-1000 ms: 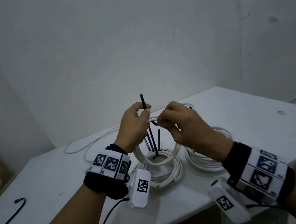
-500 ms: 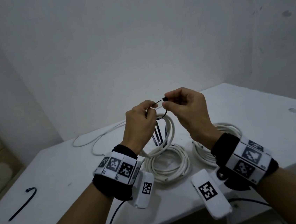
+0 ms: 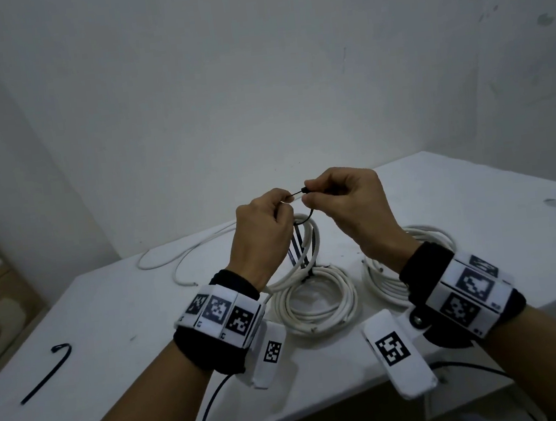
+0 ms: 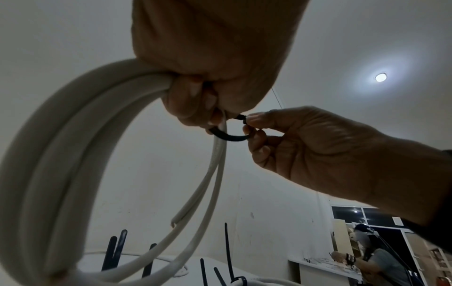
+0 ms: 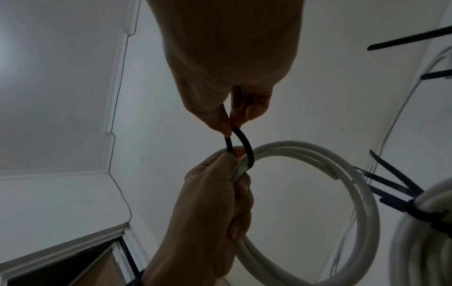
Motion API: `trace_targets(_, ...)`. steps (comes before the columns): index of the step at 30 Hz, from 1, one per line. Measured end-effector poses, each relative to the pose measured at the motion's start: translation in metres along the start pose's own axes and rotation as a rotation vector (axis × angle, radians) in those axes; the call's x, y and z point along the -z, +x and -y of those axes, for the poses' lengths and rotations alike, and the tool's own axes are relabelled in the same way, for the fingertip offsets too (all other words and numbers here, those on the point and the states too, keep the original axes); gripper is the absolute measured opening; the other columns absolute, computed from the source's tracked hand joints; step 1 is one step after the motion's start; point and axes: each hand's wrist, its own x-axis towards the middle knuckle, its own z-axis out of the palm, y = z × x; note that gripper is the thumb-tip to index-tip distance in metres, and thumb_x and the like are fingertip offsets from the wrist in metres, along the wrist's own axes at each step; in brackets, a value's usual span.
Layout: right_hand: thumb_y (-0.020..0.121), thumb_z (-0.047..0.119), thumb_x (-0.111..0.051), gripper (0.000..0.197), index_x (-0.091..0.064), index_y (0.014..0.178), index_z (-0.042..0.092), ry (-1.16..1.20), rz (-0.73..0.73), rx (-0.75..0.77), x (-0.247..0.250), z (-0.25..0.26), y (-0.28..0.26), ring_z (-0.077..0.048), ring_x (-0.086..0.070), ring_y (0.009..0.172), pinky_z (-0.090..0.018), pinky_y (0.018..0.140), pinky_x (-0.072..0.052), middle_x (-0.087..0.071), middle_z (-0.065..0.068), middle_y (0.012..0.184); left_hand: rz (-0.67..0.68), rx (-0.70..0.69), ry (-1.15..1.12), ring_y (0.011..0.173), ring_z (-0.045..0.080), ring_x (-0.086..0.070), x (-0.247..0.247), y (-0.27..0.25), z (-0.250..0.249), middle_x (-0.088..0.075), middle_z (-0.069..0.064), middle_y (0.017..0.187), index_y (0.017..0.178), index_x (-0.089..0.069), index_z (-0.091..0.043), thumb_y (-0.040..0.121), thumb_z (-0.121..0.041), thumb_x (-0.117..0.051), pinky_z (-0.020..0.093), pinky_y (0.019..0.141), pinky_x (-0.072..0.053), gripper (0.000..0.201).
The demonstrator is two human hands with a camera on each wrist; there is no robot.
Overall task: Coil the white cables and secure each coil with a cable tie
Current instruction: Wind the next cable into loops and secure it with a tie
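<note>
My left hand (image 3: 262, 236) grips the raised white coil (image 5: 318, 174) and pinches the tie's tip; my right hand (image 3: 348, 203) pinches the black tie (image 4: 229, 137) looped round it. My knuckles hide the tie's head. Beyond, two finished coils (image 3: 313, 295) lie on the table (image 3: 477, 223).

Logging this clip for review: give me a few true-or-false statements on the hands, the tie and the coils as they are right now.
1. The left hand grips the raised coil. True.
2. The black tie is already pulled tight round that coil. False: it still forms an open loop between the hands.
3. The right hand pinches the tie's head. True.
4. Both hands rest on the table. False: they are held up above it.
5. A tied coil lies on the table under the hands. True.
6. No spare tie is on the table. False: one lies far left.
</note>
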Motion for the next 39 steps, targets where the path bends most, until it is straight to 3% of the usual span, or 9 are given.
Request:
trace_targets(5, 0.076, -0.004, -0.071, 0.01, -0.071, 0.079, 0.005, -0.012, 0.065, -0.017, 0.003, 0.002, 0.001, 0.0, -0.059, 0.059, -0.011, 0.057, -0.043, -0.07, -0.005, 0.077, 0.022, -0.014, -0.005, 0.04, 0.002, -0.044, -0.001, -0.003, 0.0, -0.049, -0.009, 0.052, 0.102, -0.072, -0.004, 0.092, -0.003, -0.047, 0.01, 0.044, -0.03, 0.027)
trace_targets(10, 0.079, -0.001, -0.072, 0.005, -0.068, 0.082, -0.001, -0.077, 0.206, -0.037, 0.005, 0.003, 0.004, -0.013, -0.062, 0.057, -0.019, 0.053, -0.047, -0.068, -0.015, 0.069, 0.05, -0.028, -0.025, 0.049, -0.003, -0.053, 0.001, -0.004, -0.001, -0.059, -0.011, 0.057, 0.09, -0.074, -0.004, 0.091, -0.002, -0.048, 0.008, 0.047, -0.035, 0.025)
trace_targets(13, 0.081, 0.0, -0.071, 0.006, -0.068, 0.083, -0.005, -0.054, 0.209, -0.045, 0.003, 0.001, 0.004, -0.014, -0.062, 0.054, -0.02, 0.051, -0.047, -0.067, -0.016, 0.067, 0.074, 0.008, -0.008, 0.04, 0.001, -0.046, 0.003, -0.003, -0.005, -0.054, -0.013, 0.051, 0.083, -0.074, -0.006, 0.089, -0.002, -0.048, 0.009, 0.041, -0.029, 0.027)
trace_targets(18, 0.079, 0.007, -0.075, 0.007, -0.071, 0.078, 0.002, -0.147, 0.173, -0.022, 0.005, 0.0, 0.011, -0.011, -0.061, 0.05, -0.016, 0.047, -0.044, -0.068, -0.007, 0.065, 0.223, 0.242, -0.269, 0.038, 0.005, -0.037, 0.01, 0.001, -0.008, -0.052, -0.004, 0.061, 0.116, -0.062, -0.022, 0.096, -0.015, -0.046, 0.017, 0.036, -0.029, 0.027)
trace_targets(23, 0.079, 0.014, -0.075, 0.011, -0.071, 0.077, 0.004, -0.205, 0.201, -0.042, 0.011, 0.003, 0.019, -0.013, -0.061, 0.053, -0.023, 0.043, -0.044, -0.066, -0.005, 0.063, 0.321, 0.162, -0.278, 0.037, 0.01, -0.028, 0.015, -0.002, -0.001, -0.042, -0.006, 0.048, 0.095, -0.062, -0.024, 0.097, -0.032, -0.054, 0.019, 0.039, -0.024, 0.011)
trace_targets(27, 0.08, 0.015, -0.074, 0.015, -0.07, 0.08, 0.001, -0.222, 0.259, -0.058, 0.013, 0.009, 0.022, -0.016, -0.061, 0.053, -0.024, 0.044, -0.045, -0.066, -0.012, 0.067, 0.337, 0.185, -0.267, 0.037, 0.012, -0.027, 0.012, -0.003, 0.0, -0.04, 0.0, 0.051, 0.096, -0.061, -0.026, 0.095, -0.036, -0.054, 0.02, 0.038, -0.025, 0.012)
trace_targets(31, 0.08, 0.013, -0.074, 0.014, -0.069, 0.078, 0.0, -0.167, 0.286, -0.076, 0.014, 0.009, 0.026, -0.017, -0.06, 0.053, -0.024, 0.043, -0.045, -0.066, -0.008, 0.063, 0.347, 0.188, -0.306, 0.037, 0.012, -0.026, 0.011, -0.005, -0.003, -0.037, -0.005, 0.049, 0.099, -0.057, -0.027, 0.096, -0.038, -0.052, 0.021, 0.039, -0.024, 0.013)
trace_targets(36, 0.08, 0.017, -0.075, 0.014, -0.069, 0.072, 0.007, -0.284, 0.285, -0.014, 0.014, 0.012, 0.03, -0.011, -0.055, 0.054, -0.023, 0.042, -0.042, -0.064, -0.004, 0.062, 0.351, 0.229, -0.269, 0.034, 0.01, -0.026, 0.011, -0.005, -0.004, -0.04, -0.011, 0.04, 0.091, -0.061, -0.014, 0.096, -0.024, -0.049, 0.019, 0.038, -0.022, 0.016)
trace_targets(39, 0.082, 0.014, -0.073, 0.018, -0.064, 0.066, 0.012, -0.202, 0.128, 0.043, 0.02, 0.027, 0.05, -0.01, -0.054, 0.047, -0.021, 0.039, -0.04, -0.061, -0.005, 0.06, 0.374, 0.271, -0.271, 0.039, 0.015, -0.022, 0.013, -0.008, -0.007, -0.034, -0.004, 0.045, 0.075, -0.058, -0.013, 0.092, -0.017, -0.048, 0.023, 0.043, -0.019, 0.02)
